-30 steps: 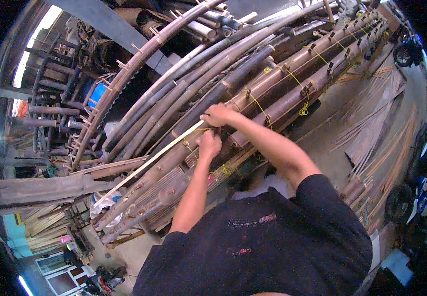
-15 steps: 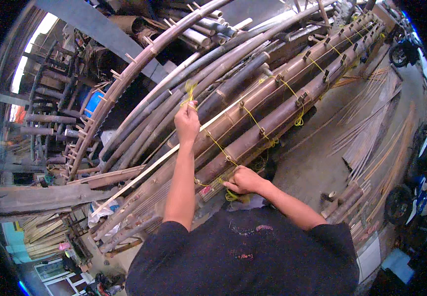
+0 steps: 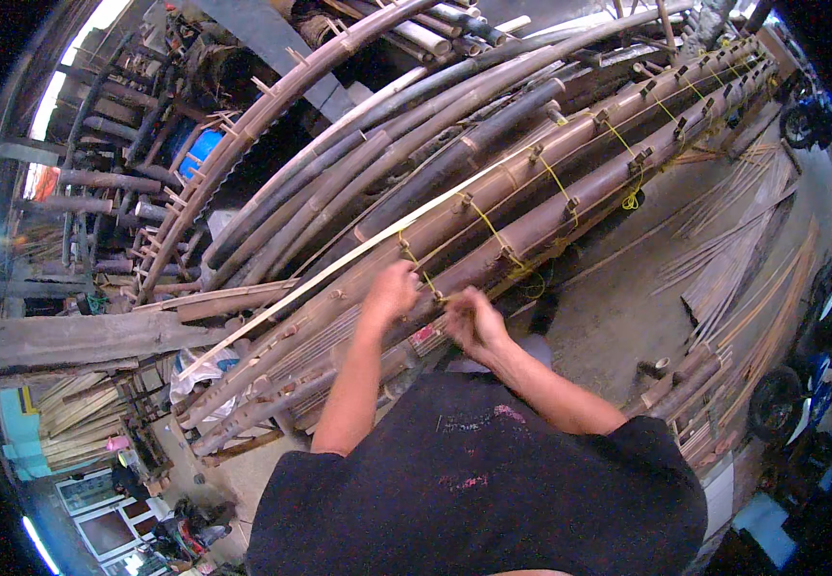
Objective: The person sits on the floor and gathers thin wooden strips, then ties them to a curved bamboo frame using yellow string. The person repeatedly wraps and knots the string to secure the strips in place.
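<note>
Two long brown bamboo poles, a nearer pole [image 3: 507,264] and a farther pole [image 3: 493,206], run diagonally side by side. Short dark pegs stick out of them, and yellow cord [image 3: 557,176] is strung across from peg to peg. My left hand [image 3: 394,291] is at the farther pole, beside the last stretch of cord, its fingers curled closed; what they hold is hidden. Close to a peg on the nearer pole is my right hand [image 3: 473,322], its fingers bent and blurred. Looped cord [image 3: 630,200] hangs off the nearer pole farther along.
A pale bamboo strip [image 3: 339,264] lies along the farther pole. Behind it are stacked dark poles [image 3: 281,226] and a curved pegged pole [image 3: 272,101]. Thin bamboo strips [image 3: 737,226] lie on the floor at right, near motorcycle wheels [image 3: 778,405]. A wooden beam [image 3: 99,341] juts in at left.
My left hand has come down from its raised place, where it held up a bundle of yellow cord. My right hand has turned and lifted slightly. The view has shifted a little.
</note>
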Tool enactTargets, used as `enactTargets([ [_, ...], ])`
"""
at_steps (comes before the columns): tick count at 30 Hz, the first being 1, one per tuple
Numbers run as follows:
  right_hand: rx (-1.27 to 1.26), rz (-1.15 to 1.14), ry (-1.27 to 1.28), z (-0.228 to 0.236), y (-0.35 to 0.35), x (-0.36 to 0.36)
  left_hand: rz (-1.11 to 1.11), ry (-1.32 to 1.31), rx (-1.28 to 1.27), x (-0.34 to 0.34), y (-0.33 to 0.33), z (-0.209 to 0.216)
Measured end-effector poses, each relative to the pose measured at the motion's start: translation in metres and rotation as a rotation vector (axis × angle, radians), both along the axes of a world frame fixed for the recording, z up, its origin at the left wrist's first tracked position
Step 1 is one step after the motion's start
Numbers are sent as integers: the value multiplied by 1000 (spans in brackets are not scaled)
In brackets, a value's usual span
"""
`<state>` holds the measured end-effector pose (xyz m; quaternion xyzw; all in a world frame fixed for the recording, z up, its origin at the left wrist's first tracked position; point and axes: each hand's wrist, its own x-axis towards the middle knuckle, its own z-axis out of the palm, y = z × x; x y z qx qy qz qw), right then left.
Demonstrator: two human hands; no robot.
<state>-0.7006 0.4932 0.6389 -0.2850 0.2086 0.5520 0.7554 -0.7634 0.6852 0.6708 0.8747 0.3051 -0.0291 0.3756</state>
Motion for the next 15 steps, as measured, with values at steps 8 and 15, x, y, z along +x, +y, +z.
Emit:
enactTargets([
  [8, 100, 717, -1804, 91, 172, 23, -151, -375, 328, -22, -4, -59],
  [15, -75, 797, -1747, 101, 136, 71, 253, -426, -285, -16, -3, -51],
])
